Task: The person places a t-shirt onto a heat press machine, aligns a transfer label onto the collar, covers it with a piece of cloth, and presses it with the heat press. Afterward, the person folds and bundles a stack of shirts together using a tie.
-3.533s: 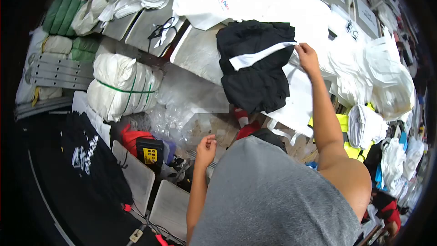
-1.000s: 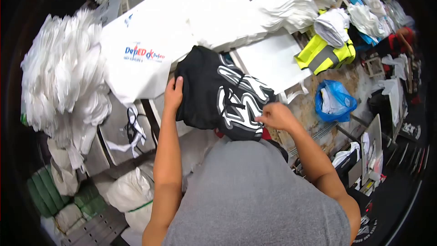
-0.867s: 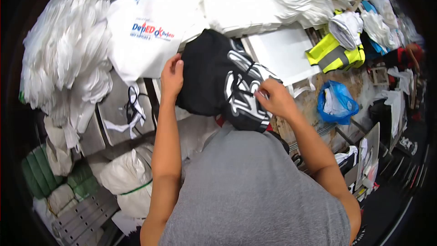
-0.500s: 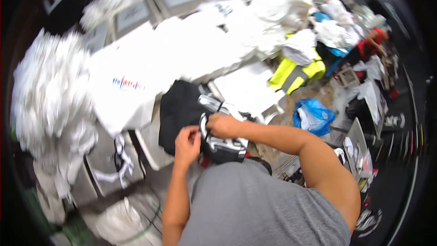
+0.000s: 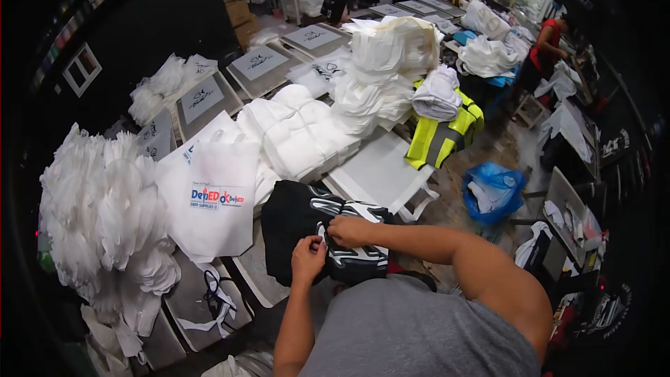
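Observation:
A black cloth with bold white and grey print [image 5: 286,234] lies bunched near my body at the table's front edge. My right hand [image 5: 349,231] rests over its printed part, fingers curled in and closed on the cloth. Close beside it on the left, my left hand [image 5: 308,258] has thumb and fingertips pinched together at the print. What sits between those fingertips is too small to make out. A white bag with blue and red lettering [image 5: 222,227] lies left of the black cloth, and a flat white bag with handles [image 5: 380,167] lies beyond it.
Folded white stacks [image 5: 300,129] and a tall white pile [image 5: 105,209] cover much of the table. Around them are a yellow vest [image 5: 436,141], a blue plastic bag [image 5: 494,192] and grey printed boards [image 5: 258,63]. A person in red [image 5: 548,42] works at the right.
The view has tilted up, showing more of the room, including a person in blue at the back. My hands stay at the black cloth, with little change in their hold.

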Demonstrator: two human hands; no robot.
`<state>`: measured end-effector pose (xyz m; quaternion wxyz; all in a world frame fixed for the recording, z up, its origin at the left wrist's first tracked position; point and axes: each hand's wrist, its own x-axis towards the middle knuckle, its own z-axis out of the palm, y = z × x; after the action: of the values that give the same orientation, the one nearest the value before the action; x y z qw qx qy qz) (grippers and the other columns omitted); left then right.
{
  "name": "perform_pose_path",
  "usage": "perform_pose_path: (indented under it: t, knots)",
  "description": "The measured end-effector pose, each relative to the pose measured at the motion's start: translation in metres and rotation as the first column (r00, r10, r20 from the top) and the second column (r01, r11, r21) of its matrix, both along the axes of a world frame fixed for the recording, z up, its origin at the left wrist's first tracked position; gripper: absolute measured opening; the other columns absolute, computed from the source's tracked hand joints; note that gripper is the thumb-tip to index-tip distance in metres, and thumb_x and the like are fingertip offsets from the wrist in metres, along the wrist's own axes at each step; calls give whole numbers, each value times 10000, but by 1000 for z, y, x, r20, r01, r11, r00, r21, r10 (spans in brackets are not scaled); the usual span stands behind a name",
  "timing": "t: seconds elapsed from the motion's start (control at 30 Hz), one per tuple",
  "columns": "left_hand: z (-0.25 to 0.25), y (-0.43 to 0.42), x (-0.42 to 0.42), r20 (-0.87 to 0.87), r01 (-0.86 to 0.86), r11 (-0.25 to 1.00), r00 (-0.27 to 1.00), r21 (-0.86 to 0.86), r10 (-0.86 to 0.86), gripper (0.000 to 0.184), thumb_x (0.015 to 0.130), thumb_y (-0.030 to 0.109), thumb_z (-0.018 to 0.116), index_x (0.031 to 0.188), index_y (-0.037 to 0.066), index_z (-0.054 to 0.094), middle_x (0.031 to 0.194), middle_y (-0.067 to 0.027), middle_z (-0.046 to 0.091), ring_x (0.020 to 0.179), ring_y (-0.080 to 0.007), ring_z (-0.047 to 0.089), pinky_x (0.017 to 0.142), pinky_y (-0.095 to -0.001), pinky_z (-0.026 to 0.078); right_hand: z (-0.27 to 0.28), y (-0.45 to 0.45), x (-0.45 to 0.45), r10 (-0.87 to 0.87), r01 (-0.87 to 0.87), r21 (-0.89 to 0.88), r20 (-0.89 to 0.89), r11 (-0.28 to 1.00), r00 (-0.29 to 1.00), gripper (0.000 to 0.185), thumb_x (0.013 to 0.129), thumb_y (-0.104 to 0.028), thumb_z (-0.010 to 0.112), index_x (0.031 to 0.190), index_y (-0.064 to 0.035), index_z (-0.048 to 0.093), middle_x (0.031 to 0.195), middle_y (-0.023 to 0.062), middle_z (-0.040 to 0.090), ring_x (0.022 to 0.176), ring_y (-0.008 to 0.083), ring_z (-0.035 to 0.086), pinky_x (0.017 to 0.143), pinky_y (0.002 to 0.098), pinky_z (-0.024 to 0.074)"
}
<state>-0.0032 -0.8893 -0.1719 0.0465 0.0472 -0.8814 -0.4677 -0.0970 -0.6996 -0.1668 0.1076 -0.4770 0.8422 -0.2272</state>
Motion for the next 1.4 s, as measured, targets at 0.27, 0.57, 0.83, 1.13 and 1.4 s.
perform_pose_path:
  t: [0.27, 0.57, 0.83, 1.13, 1.4]
  knots:
    - [-8, -3, -2, 51, -35, 999, 998, 20, 33, 213, 853, 242, 736, 962, 59, 729, 806, -102, 671, 745, -273, 675, 715, -391, 534, 7, -13, -4, 159, -139, 161, -117, 977, 980, 221, 820, -130, 599, 984, -28, 704, 979, 150, 676, 979, 346, 640, 877, 428, 530]
    - [-17, -9, -4, 3, -60, 997, 998, 52, 60, 211, 868, 210, 743, 988, 36, 748, 755, -62, 672, 652, -131, 618, 647, -292, 511, 34, -14, 0, -80, 94, -98, 135, 991, 988, 139, 719, -109, 659, 797, -11, 598, 848, 196, 640, 813, 371, 636, 725, 441, 513]
    - [32, 12, -4, -85, 174, 978, 983, 112, -165, 292, 853, 148, 731, 1126, 47, 716, 960, -144, 696, 769, -233, 669, 730, -342, 535, -6, 10, 16, -267, 484, -383, 496, 787, 826, 157, 754, -104, 685, 876, -25, 627, 732, 56, 589, 684, 135, 567, 616, 307, 469]
    - [4, 18, -12, 122, 189, 976, 977, -109, -175, 264, 872, 294, 700, 1054, 104, 725, 934, -169, 715, 935, -358, 663, 827, -453, 526, 22, 18, 25, -148, 181, -168, 193, 969, 970, 167, 834, -139, 678, 966, -36, 666, 974, 157, 652, 997, 348, 632, 875, 431, 511]
    - [8, 16, -17, 213, 190, 982, 959, 13, -188, 249, 878, 287, 698, 1037, 99, 736, 929, -155, 736, 871, -328, 699, 800, -420, 543, 22, 21, 4, -60, 61, -7, 87, 998, 994, 155, 835, -165, 665, 928, -41, 664, 961, 154, 647, 984, 345, 612, 894, 422, 491]
